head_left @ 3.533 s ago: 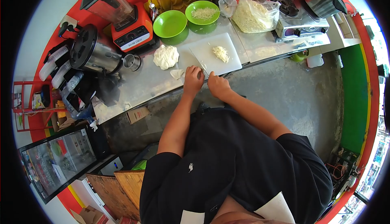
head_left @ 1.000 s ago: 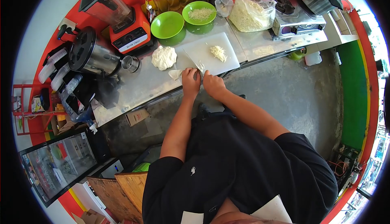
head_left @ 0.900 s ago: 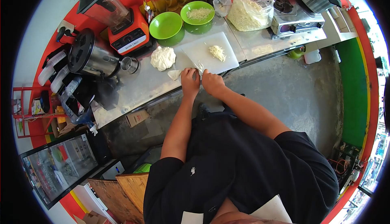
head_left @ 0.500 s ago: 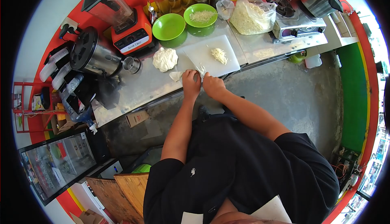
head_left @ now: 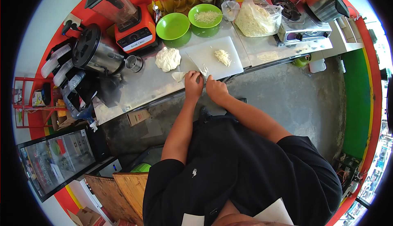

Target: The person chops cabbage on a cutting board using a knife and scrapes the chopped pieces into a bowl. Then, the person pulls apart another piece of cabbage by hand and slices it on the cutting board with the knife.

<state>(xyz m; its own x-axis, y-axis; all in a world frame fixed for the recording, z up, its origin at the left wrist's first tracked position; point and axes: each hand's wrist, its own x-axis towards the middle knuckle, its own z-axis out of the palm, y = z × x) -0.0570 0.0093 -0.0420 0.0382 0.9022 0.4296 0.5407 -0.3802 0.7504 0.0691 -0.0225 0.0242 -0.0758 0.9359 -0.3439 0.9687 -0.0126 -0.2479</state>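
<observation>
Knife (head_left: 198, 66) lies slanted over the near left part of the cutting board (head_left: 200, 49), its handle hidden in the right grip (head_left: 216, 90), which is clenched round it. The left grip (head_left: 193, 84) curls just left of the blade, at the board's near edge; I cannot tell whether it pinches anything, since the fingers cover what lies beneath. Against the earliest picture, the blade sits slightly further left, and more white slivers (head_left: 204, 70) lie beside it. A white piece (head_left: 178, 76) is just left of the left grip. Farther right on the board stays the shredded pile (head_left: 222, 57). A lumpy white ball (head_left: 168, 59) sits on the metal desk (head_left: 143, 87), close to the board's left edge. Beyond stand the left green bowl (head_left: 173, 26) and the right green bowl (head_left: 204, 32), which holds shreds, with a filled plastic bag (head_left: 258, 19) to the right and a red blender (head_left: 135, 35) to the left.
</observation>
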